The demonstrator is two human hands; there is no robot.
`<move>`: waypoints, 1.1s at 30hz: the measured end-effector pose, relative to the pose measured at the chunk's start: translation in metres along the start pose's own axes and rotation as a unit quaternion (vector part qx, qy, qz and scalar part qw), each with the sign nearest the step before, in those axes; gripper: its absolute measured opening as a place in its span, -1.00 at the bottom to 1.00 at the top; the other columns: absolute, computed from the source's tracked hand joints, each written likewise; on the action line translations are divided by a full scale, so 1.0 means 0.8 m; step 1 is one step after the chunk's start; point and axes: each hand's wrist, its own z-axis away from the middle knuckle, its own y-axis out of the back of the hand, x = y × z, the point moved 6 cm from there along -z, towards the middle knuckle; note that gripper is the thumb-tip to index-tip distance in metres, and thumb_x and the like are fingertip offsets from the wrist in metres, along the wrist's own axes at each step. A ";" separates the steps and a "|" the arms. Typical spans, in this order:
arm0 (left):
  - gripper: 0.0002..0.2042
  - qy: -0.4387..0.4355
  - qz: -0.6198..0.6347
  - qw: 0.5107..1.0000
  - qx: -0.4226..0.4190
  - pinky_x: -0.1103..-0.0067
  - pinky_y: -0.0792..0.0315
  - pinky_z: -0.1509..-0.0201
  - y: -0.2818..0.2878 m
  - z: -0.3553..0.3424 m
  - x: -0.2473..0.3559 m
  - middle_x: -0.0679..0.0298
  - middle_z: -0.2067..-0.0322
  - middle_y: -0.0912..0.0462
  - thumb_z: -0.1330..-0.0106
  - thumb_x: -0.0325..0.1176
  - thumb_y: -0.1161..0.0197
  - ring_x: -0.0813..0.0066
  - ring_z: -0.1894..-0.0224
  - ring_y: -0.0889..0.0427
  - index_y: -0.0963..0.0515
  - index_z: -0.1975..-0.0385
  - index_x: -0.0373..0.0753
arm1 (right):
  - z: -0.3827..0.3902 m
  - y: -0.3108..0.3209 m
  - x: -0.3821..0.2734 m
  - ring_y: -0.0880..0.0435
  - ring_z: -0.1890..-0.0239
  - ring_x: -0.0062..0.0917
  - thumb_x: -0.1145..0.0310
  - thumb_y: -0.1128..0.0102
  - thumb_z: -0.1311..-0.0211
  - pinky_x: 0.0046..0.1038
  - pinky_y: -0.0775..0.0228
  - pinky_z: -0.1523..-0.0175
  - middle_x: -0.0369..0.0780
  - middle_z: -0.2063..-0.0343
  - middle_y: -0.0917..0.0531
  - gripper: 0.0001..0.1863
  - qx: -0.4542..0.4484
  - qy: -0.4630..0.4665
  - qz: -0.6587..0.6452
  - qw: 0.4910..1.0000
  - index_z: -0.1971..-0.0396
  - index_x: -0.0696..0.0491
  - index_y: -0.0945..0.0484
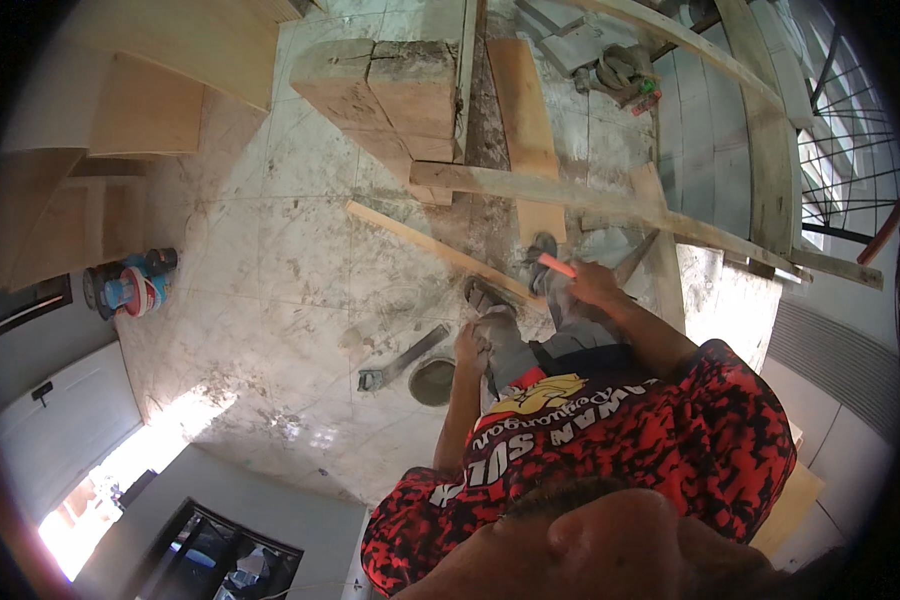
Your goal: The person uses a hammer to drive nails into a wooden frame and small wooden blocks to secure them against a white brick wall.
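Note:
My right hand (594, 284) grips a short orange stick-like object (558, 266), held out over my sandalled foot (542, 250). My left hand (471, 346) is curled beside my left leg in grey trousers (500, 332); whatever it holds, if anything, I cannot make out. A narrow light wooden strip (420, 242) lies diagonally across the tiles beyond my feet. Left of my left hand, a handsaw (410, 352) and a round dull container (432, 382) rest on the floor.
A dusty block structure (370, 90), a wide board (518, 100) and a timber frame (510, 184) stand or lie ahead. Plywood cabinets (140, 100) and paint buckets (135, 290) are at the left. Rubble (620, 80) lies at the back; a metal grille (845, 150) is at the right.

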 end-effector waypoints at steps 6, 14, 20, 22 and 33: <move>-0.77 -0.108 -0.072 0.991 -0.040 0.66 -0.14 0.64 0.010 -0.100 0.038 0.47 0.74 -0.18 -0.34 -0.17 0.01 0.65 0.75 -0.18 -0.41 0.39 -0.19 | -0.097 0.006 0.121 -0.55 0.16 -0.17 0.22 -0.04 -0.06 -0.18 -0.37 0.09 -0.10 0.25 -0.58 -0.55 0.173 -0.069 0.036 0.982 0.04 0.09 -0.33; -0.78 -0.293 -0.484 0.810 -0.155 0.46 -0.26 0.54 -0.161 -0.351 0.091 0.23 0.65 -0.41 -0.19 -0.24 -0.10 0.37 0.61 -0.37 -0.43 0.47 -0.29 | -0.316 -0.001 0.189 -0.47 0.03 -0.22 0.16 0.04 -0.20 -0.27 -0.30 0.01 -0.15 0.10 -0.53 -0.61 0.668 0.108 0.469 0.567 0.05 0.07 -0.36; -0.65 -0.508 -0.624 0.530 -0.267 0.28 -0.30 0.32 -0.280 -0.429 0.125 -0.07 0.50 -0.47 -0.22 -0.11 -0.05 0.07 0.46 -0.45 -0.42 0.42 -0.37 | -0.408 0.058 0.178 -0.48 0.09 -0.15 0.17 -0.02 -0.13 -0.21 -0.30 0.08 -0.07 0.14 -0.52 -0.59 0.641 0.105 0.244 0.720 0.06 0.09 -0.40; -0.66 -0.510 -0.676 0.476 -0.236 0.29 -0.33 0.17 -0.284 -0.462 0.134 -0.04 0.37 -0.53 -0.25 -0.09 -0.04 0.07 0.29 -0.50 -0.46 0.29 -0.30 | -0.478 0.059 0.207 -0.52 0.22 -0.13 0.27 -0.02 -0.12 -0.23 -0.30 0.17 -0.01 0.33 -0.56 -0.72 0.440 0.032 -0.047 0.896 0.28 0.17 -0.45; -0.63 -0.488 -0.762 0.373 -0.206 0.21 -0.34 0.04 -0.220 -0.522 0.117 -0.02 0.27 -0.56 -0.24 -0.09 0.04 -0.02 0.14 -0.50 -0.52 0.28 -0.29 | -0.576 -0.012 0.203 -0.40 0.61 -0.66 0.30 -0.01 -0.17 -0.56 -0.25 0.51 -0.30 0.54 -0.43 -0.77 0.369 0.115 -0.309 0.869 0.26 0.13 -0.41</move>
